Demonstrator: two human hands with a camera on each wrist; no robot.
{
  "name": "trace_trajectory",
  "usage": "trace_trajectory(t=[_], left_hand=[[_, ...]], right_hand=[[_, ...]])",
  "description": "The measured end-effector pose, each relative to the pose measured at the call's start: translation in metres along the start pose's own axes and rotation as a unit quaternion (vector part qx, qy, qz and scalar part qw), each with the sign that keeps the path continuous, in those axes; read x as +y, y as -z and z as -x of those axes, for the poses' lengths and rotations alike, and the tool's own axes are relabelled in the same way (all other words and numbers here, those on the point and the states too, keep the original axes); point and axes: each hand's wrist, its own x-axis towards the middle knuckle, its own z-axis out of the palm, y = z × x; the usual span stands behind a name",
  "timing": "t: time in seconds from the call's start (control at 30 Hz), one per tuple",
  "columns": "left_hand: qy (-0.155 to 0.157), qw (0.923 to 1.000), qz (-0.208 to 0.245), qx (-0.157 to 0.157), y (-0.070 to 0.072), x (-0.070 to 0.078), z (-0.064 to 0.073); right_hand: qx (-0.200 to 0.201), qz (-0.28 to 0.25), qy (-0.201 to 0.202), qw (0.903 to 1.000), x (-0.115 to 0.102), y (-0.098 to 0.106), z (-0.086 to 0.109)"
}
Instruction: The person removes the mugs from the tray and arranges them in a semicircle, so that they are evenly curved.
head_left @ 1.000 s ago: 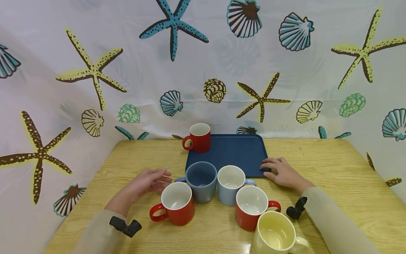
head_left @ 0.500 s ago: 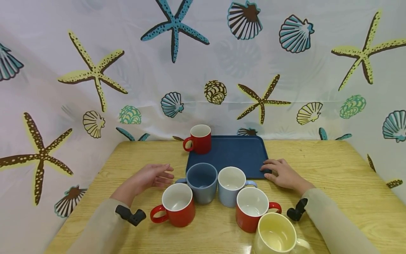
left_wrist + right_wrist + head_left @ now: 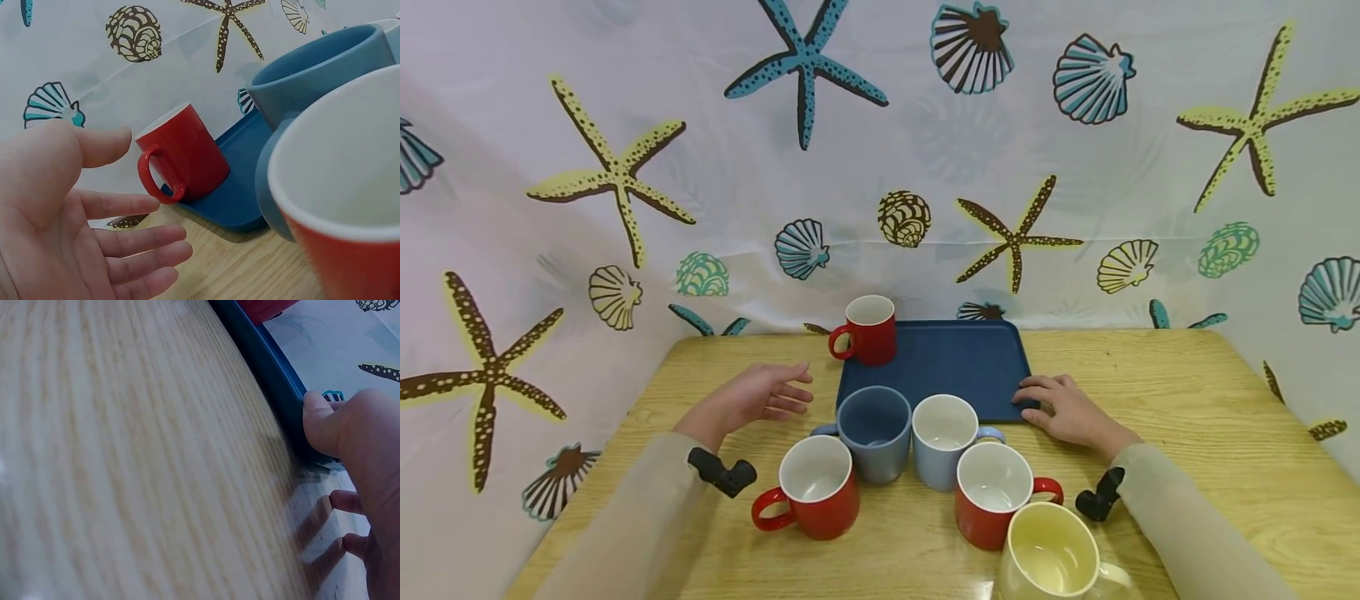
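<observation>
My left hand [image 3: 756, 396] hovers over the table left of the tray, fingers extended and thumb apart, holding nothing. Beyond its fingertips a red mug [image 3: 190, 156] stands on the left part of the blue tray [image 3: 958, 358], handle to the left. My right hand [image 3: 1063, 408] holds the tray's front right corner, thumb against the rim [image 3: 290, 403]. Its lower fingers reach down beside the corner. In front of the tray stand a dark blue mug [image 3: 880, 454] and a light blue mug [image 3: 936, 467], side by side.
Nearer me are another red mug [image 3: 831, 508] at left, and a third red mug [image 3: 981, 517] beside a yellow mug [image 3: 1022, 567] at right. A curtain [image 3: 865, 167] printed with shells and starfish hangs behind the wooden table [image 3: 1165, 392].
My left hand has moved away from the nearer red mug, forward toward the red mug on the tray. The right hand stays at the tray corner, and the mugs have not moved.
</observation>
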Motion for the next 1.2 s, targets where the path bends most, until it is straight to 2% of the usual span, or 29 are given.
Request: trace_trajectory(t=[0.17, 0.47, 0.9, 1.2], left_hand=[[0.003, 1.0, 0.004, -0.002, 0.001, 0.007, -0.005], [0.021, 0.9996, 0.0, 0.018, 0.001, 0.02, -0.021], [0.046, 0.9983, 0.002, 0.036, -0.01, 0.047, -0.041], [0.087, 0.9927, 0.02, 0.08, -0.015, 0.043, -0.061]], right_hand=[[-0.001, 0.001, -0.002, 1.0, -0.001, 0.0, 0.0], [0.011, -0.014, 0.007, 0.9998, -0.002, 0.001, 0.002], [0.005, -0.022, 0.003, 0.9997, 0.001, 0.001, 0.003], [-0.005, -0.026, -0.003, 0.9996, 0.002, 0.002, 0.001]])
